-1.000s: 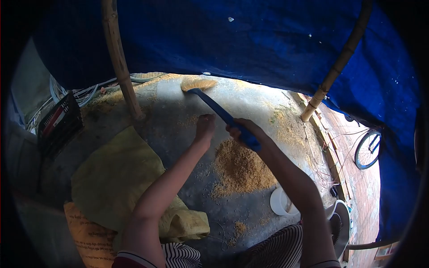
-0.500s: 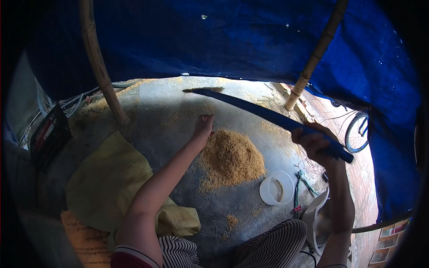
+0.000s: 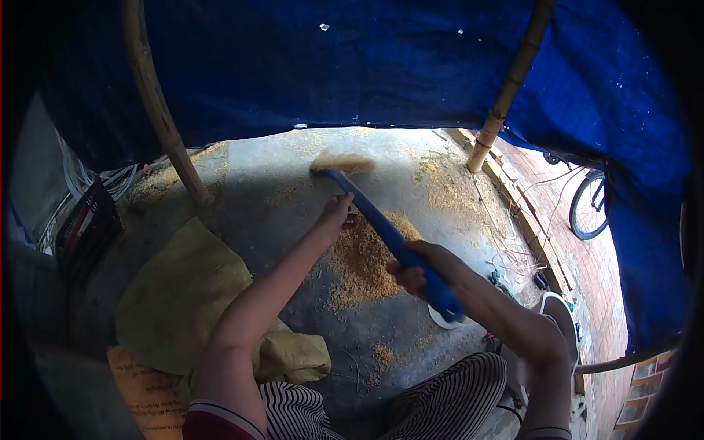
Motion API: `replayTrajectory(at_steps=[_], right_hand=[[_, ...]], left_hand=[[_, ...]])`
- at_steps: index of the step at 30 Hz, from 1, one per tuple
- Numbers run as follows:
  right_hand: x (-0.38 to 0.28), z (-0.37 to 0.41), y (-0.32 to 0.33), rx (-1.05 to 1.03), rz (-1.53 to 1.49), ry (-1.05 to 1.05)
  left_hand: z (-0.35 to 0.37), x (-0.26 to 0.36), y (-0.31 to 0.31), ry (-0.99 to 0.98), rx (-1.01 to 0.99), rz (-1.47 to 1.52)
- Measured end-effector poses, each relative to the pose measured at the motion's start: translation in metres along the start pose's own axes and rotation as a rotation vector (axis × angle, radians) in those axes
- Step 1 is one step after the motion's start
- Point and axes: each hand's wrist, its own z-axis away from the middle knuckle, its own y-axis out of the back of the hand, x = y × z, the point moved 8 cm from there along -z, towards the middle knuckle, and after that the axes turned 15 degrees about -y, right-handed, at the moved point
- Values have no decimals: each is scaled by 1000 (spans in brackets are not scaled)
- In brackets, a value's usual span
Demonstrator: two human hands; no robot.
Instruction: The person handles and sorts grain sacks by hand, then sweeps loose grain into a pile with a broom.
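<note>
My right hand is wrapped round the blue handle of a hand broom, near its butt end. The handle slants up and left across the grain, and the straw-coloured bristles, blurred, are over the concrete floor beyond the heap. My left hand is right beside the handle's upper part, its thumb and fingers slightly apart and half curled. Below both hands lies a heap of golden-brown husks or grain, partly covered by the handle. A white tub is mostly hidden behind the butt end and my right hand.
A yellowish sack lies at left, with a black crate behind it. Bamboo poles stand before a blue tarp. Husks are scattered over the concrete floor. A bicycle wheel is at right.
My right hand has swung the broom left and down, so its handle now crosses the heap and covers much of the tub. The bristles have come nearer. My left hand's fingers have loosened.
</note>
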Motion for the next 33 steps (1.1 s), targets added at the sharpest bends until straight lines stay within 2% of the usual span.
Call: replayTrajectory(at_steps=[1,3,5,7,8,9,10,12,17,19,20,21,22,23,25,28,32,33], right_hand=[[12,26,-11,3,-43,-11],[22,80,-34,-104,-86,-119],[14,127,-47,-150,-210,-58],[21,157,-65,-458,-293,-210],[16,161,-66,-305,-337,-16],[17,162,-69,-304,-337,-16],[13,164,-74,-349,-309,29],[1,164,-76,-446,-242,76],[-79,105,-40,-540,-178,94],[-110,53,-24,-501,-64,100],[-128,19,-2,-381,126,183],[-131,-6,18,-56,365,271],[-137,-58,58,58,200,194],[-130,-75,68,257,286,287],[-100,-108,75,279,250,223],[-40,-90,49,282,252,140],[31,-22,20,303,436,-7],[42,-4,16,262,389,-66]], left_hand=[[-2,-4,-1,4,-11,-2],[-4,-21,-16,136,-98,204],[-5,-17,-21,125,-78,223],[-2,-7,-25,110,-41,246],[-1,7,-28,6,-52,214],[1,21,-30,-96,-62,178],[6,28,-33,-95,-63,176],[12,46,-29,-206,78,185],[3,32,-23,-131,-61,182],[1,16,-17,-29,-91,177],[2,14,-14,-28,-85,171],[4,10,-10,8,-54,154],[5,7,-7,40,-26,138],[4,7,-6,36,-25,137],[8,-4,0,132,16,207],[6,-21,13,162,40,212],[7,-36,10,212,30,245],[13,-39,6,267,51,255]])
